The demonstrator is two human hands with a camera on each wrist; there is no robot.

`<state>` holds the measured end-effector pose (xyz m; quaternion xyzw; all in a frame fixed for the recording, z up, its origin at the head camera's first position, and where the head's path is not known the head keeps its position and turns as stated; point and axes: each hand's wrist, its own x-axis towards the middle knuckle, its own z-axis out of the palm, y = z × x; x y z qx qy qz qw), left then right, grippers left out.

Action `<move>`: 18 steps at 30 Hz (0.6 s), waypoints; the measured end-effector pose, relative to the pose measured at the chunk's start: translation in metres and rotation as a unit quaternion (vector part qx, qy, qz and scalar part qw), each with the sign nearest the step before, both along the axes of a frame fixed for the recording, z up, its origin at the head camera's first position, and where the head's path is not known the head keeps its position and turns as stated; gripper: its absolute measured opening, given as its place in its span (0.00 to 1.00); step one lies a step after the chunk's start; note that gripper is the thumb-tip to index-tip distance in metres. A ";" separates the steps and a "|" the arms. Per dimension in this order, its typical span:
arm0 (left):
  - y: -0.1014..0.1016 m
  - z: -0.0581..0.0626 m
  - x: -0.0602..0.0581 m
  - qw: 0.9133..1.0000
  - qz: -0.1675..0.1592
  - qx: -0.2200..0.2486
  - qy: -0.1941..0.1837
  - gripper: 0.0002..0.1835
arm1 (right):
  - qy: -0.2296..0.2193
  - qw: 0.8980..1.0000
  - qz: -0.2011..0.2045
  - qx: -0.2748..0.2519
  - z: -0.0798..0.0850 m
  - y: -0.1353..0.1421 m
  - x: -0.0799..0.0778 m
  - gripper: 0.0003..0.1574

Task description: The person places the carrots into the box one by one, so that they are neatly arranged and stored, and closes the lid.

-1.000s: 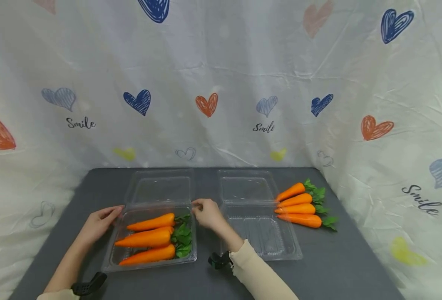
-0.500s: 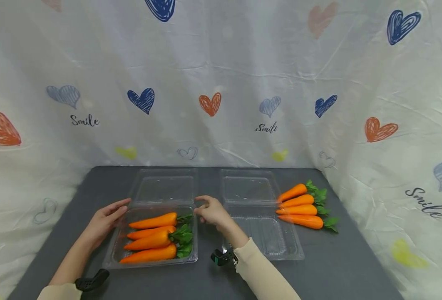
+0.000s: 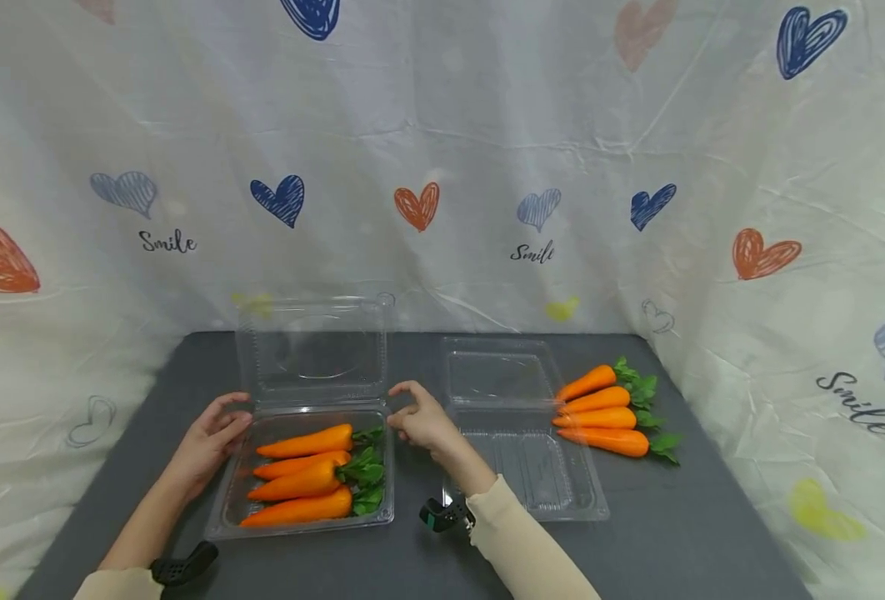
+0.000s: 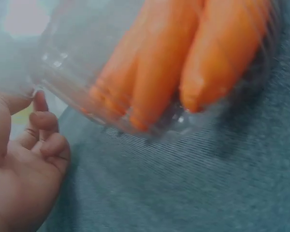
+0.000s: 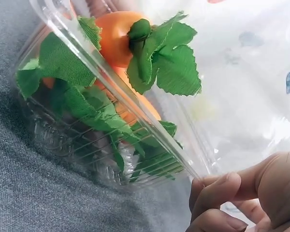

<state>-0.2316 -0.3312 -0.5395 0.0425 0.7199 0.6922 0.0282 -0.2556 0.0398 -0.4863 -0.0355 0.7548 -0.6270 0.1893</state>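
Observation:
A clear plastic clamshell container [image 3: 225, 521] on the left holds several orange carrots [image 3: 296, 482] with green leaves [image 3: 367, 477]. Its hinged lid [image 3: 315, 350] stands tilted up at the back. At the left end of the hinge, my left hand [image 3: 206, 442] pinches the lid's edge between thumb and fingertip, the other fingers curled, as the left wrist view shows. The right hand [image 3: 426, 423] has the opposite hinge corner between thumb and index finger. In the right wrist view, carrot leaves [image 5: 176, 58] rise above the container's rim, near that hand's fingertips [image 5: 227, 181].
To the right lies a second clear clamshell [image 3: 525, 479], its lid [image 3: 497, 375] folded back flat. Several more carrots [image 3: 600, 442] lie in a row beside it, some tips overlapping it. A curtain printed with hearts [image 3: 442, 125] hangs behind the grey table [image 3: 322, 567].
The left container's lid has swung up from lying flat behind it. Both hands have stayed close to the hinge corners. Among the carrots inside, one has shifted slightly, so another shows more.

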 end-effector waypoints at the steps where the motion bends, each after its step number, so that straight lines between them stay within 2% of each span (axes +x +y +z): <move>1: 0.000 -0.001 0.000 1.000 -0.001 0.013 0.008 0.13 | -0.002 1.000 0.000 -0.002 0.000 -0.001 -0.001 0.24; 3: -0.002 -0.003 0.001 0.999 -0.004 0.028 0.017 0.11 | -0.007 1.000 0.000 -0.007 0.001 -0.002 -0.001 0.22; 5: -0.003 -0.004 0.001 1.000 -0.010 0.013 0.020 0.12 | -0.007 1.000 0.002 -0.008 0.000 0.000 -0.002 0.19; 8: -0.008 -0.002 0.003 0.998 -0.025 -0.061 0.025 0.09 | 0.007 1.000 0.013 0.010 0.000 0.000 -0.002 0.13; 10: -0.012 0.001 0.004 0.994 -0.043 -0.102 0.027 0.11 | 0.029 0.999 0.019 0.037 0.001 0.000 0.000 0.10; 14: -0.019 0.009 0.008 0.990 -0.085 -0.116 0.013 0.18 | 0.065 0.994 0.019 0.089 0.006 0.000 0.007 0.10; 17: -0.023 0.017 0.015 0.987 -0.111 -0.120 -0.013 0.19 | 0.068 0.991 0.030 0.108 0.012 0.002 0.013 0.11; 18: -0.024 0.019 0.018 0.984 -0.123 -0.126 -0.011 0.20 | 0.065 0.990 0.043 0.114 0.014 0.003 0.015 0.11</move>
